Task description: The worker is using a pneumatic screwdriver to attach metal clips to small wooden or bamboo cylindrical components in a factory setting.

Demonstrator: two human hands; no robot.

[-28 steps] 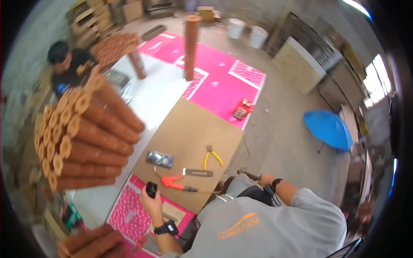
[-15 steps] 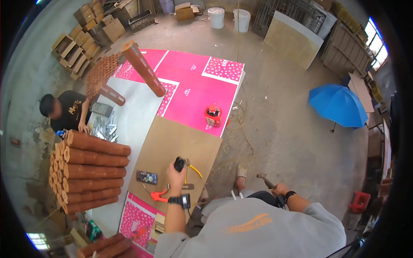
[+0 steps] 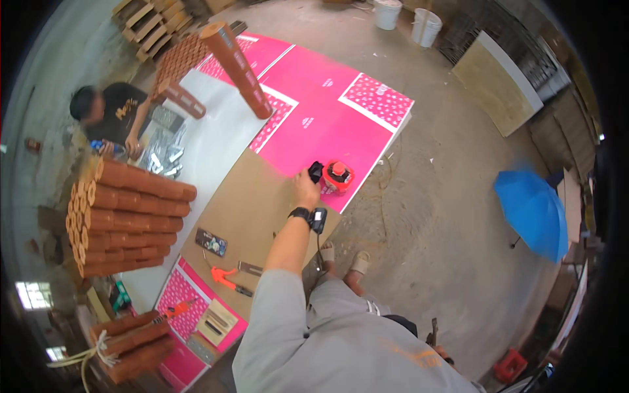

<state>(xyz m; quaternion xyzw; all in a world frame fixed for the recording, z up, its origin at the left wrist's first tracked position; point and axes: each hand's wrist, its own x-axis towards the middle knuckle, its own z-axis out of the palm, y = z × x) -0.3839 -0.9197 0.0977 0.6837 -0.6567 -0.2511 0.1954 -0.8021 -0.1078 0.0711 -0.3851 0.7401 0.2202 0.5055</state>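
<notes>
My left hand (image 3: 306,188) reaches over the far right part of the brown board, its fingers closed round a small black object (image 3: 316,171) whose kind I cannot make out. Right beside that object stands a red container (image 3: 338,177) with a red cap, on the pink sheet (image 3: 327,124). Low at my right side, my right hand (image 3: 443,354) is closed on a hammer (image 3: 432,331), mostly hidden by my body. On the brown board (image 3: 262,200) lie a phone (image 3: 211,242), an orange-handled tool (image 3: 226,280) and a flat dark bar (image 3: 250,268).
Brown ribbed cylinders (image 3: 134,213) are stacked at the left, and a taller cylinder (image 3: 236,69) stands on the table. Across the table a person (image 3: 118,114) works by metal pieces (image 3: 167,154). A blue umbrella (image 3: 534,213) rests on the floor at the right.
My left hand has moved away from me with the black object, up to the red container. The yellow-handled pliers no longer show on the board. My right hand has dropped lower, and the view has shifted.
</notes>
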